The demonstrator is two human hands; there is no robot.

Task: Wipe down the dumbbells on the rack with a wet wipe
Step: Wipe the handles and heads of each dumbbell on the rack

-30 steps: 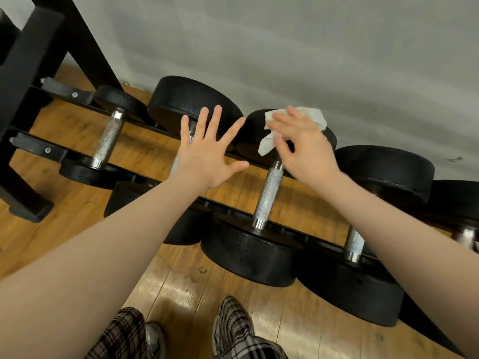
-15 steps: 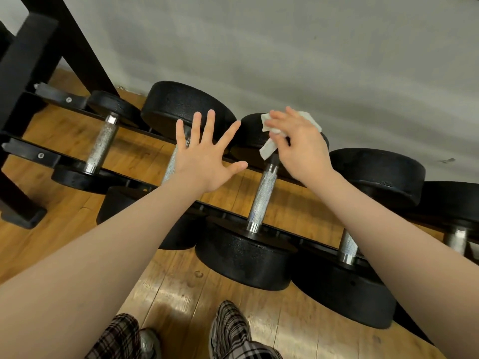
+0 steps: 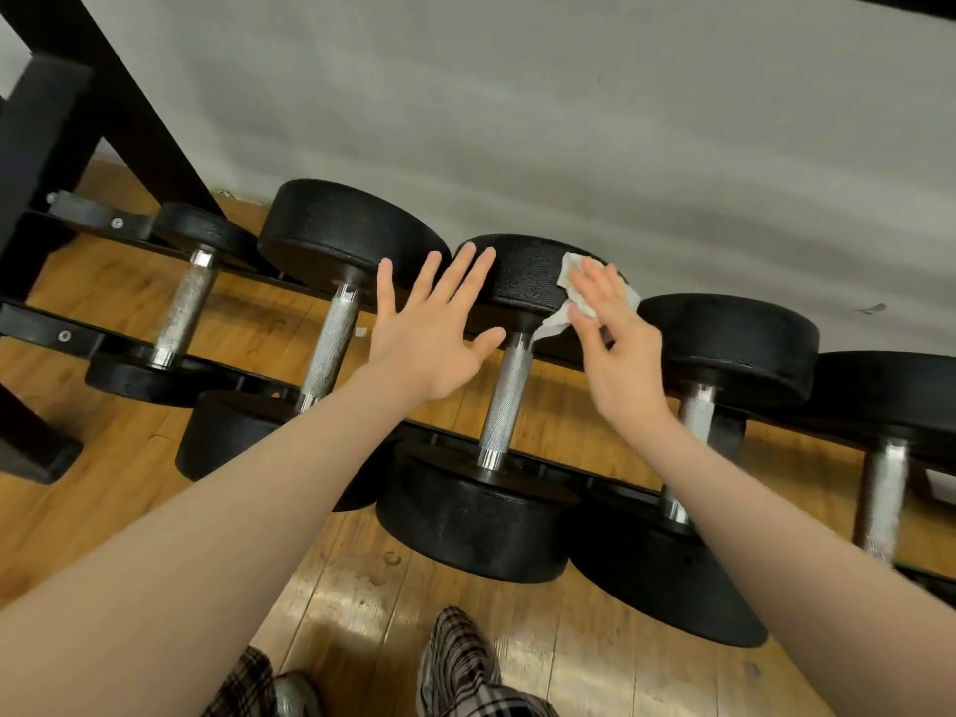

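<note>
Right hand (image 3: 615, 349), fingers flat, is pressing crumpled white wet wipe (image 3: 569, 295) against round black dumbbell head (image 3: 522, 274) to scrub it; left hand (image 3: 429, 333) is hovering splayed, holding nothing.

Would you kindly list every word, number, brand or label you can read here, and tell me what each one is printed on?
None: no readable text in this view.
Black round dumbbell heads: no legible weight numbers or brand.
Knurled silver metal handles: no marks.
Crumpled white wet wipe under the right hand: no print visible.
Black metal rack rail: only bolts, no label.
</note>
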